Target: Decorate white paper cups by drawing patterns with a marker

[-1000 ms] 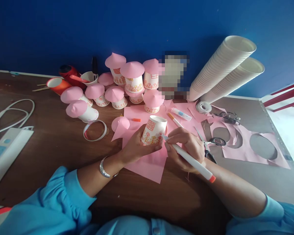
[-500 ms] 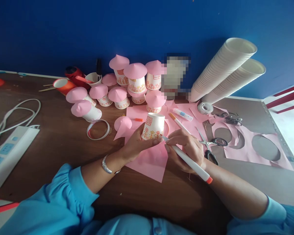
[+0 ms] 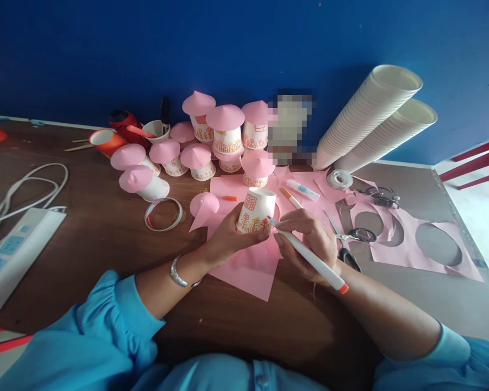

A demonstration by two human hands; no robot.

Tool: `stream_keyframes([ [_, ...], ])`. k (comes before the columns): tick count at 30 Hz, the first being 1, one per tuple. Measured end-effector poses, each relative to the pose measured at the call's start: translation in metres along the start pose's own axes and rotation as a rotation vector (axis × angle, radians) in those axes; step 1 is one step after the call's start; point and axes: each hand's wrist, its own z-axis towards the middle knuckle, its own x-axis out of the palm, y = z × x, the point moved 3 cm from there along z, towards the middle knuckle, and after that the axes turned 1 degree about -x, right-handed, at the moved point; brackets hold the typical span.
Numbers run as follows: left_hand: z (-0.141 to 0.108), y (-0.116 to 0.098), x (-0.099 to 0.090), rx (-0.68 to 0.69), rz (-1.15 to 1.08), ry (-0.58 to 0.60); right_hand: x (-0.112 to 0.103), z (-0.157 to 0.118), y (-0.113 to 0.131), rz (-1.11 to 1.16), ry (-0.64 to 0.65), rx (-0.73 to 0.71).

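My left hand (image 3: 232, 236) is closed around a white paper cup (image 3: 261, 203), which has a red lattice window and red and yellow flowers drawn on it. In my right hand (image 3: 309, 241) is a white marker pen (image 3: 315, 260) with an orange-red end; its tip is at the cup's lower right side, by the flowers. Under both hands lies pink paper (image 3: 255, 277). Behind the cup are an orange pen cap (image 3: 230, 198), a second marker (image 3: 291, 197) and a glue bottle (image 3: 303, 190).
Several decorated cups with pink cone roofs (image 3: 225, 118) stand at the back. Two tall cup stacks (image 3: 370, 117) lean on the blue wall. To the right lie scissors (image 3: 349, 258), a tape roll (image 3: 339, 179) and cut pink sheets (image 3: 407, 244); at left, a power strip (image 3: 24, 250).
The marker's tip has moved slightly up along the cup's right side, and its rear end has risen and shifted left. The cup is tilted a little more to the right.
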Motion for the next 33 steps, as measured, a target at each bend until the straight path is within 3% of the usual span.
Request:
stream_keyframes([
  [33, -0.0013, -0.0057, 0.0040, -0.005, 0.058, 0.005, 0.0024, -0.0011, 0.0004, -0.138, 0.011, -0.044],
])
